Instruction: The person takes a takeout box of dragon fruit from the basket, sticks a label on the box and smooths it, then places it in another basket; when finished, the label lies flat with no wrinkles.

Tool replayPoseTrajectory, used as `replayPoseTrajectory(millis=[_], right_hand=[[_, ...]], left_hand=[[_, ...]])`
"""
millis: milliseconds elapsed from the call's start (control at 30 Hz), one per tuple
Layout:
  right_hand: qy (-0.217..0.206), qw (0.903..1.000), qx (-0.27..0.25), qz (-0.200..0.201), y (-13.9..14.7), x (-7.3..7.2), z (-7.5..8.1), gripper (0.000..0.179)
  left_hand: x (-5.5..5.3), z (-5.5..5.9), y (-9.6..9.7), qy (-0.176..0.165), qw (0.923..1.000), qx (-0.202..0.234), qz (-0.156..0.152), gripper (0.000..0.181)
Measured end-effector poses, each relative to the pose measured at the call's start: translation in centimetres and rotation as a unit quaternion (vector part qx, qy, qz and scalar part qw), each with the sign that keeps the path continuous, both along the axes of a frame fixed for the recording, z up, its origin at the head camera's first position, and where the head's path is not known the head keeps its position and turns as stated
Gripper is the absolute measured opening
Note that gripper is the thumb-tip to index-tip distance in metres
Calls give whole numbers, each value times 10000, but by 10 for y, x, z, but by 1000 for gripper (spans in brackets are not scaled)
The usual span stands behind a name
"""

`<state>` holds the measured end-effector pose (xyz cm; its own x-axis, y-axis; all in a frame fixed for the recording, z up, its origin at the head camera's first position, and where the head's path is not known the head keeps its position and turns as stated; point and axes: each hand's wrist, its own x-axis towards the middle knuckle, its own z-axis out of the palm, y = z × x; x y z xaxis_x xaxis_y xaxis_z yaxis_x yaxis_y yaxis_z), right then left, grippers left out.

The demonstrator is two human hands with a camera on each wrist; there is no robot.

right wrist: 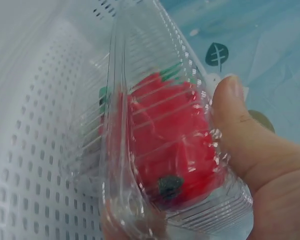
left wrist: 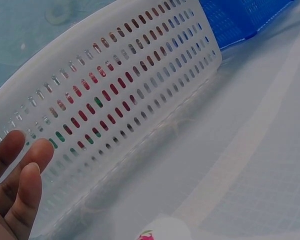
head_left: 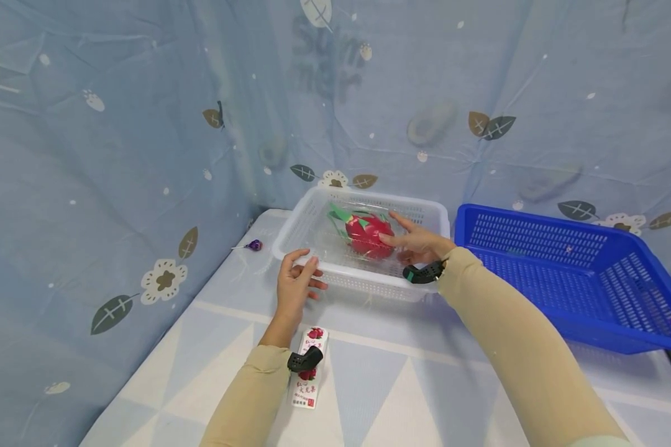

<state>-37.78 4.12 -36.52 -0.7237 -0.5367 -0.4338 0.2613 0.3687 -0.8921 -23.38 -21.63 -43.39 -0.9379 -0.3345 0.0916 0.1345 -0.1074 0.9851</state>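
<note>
My right hand grips the right end of a clear plastic clamshell box, its thumb on one side. Inside the box is a red dragon fruit with green leafy tips, seen through the ribbed plastic. The clamshell is inside the white perforated basket, tilted in the right wrist view. At the basket's near left corner is my left hand, fingers loosely bent and holding nothing. Its fingertips overlap the basket's slotted side wall in the left wrist view.
To the right stands a blue perforated basket. A purple-wrapped lollipop lies left of the white basket. Partly under my left wrist is a slim white pack with red fruit pictures. Blue patterned curtain hangs behind and on the left.
</note>
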Motion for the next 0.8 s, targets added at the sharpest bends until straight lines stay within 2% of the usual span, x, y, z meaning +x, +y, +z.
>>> replayPoseTrajectory(millis=[233, 500, 700, 800], right_hand=[[104, 9998, -142, -115, -1, 0, 1, 88], [-3, 9980, -611, -179, 2, 0, 1, 85], [-142, 9943, -1056, -51, -1, 2, -1, 84], [-169, 9935, -1122, -17, -2, 3, -2, 84]], left_hand=[[-1, 3, 3, 22, 10000, 12, 5, 35], [-3, 3, 6, 64, 9999, 66, -83, 35], [1, 3, 2, -19, 10000, 15, 4, 34], [2, 2, 1, -47, 10000, 18, -18, 35]])
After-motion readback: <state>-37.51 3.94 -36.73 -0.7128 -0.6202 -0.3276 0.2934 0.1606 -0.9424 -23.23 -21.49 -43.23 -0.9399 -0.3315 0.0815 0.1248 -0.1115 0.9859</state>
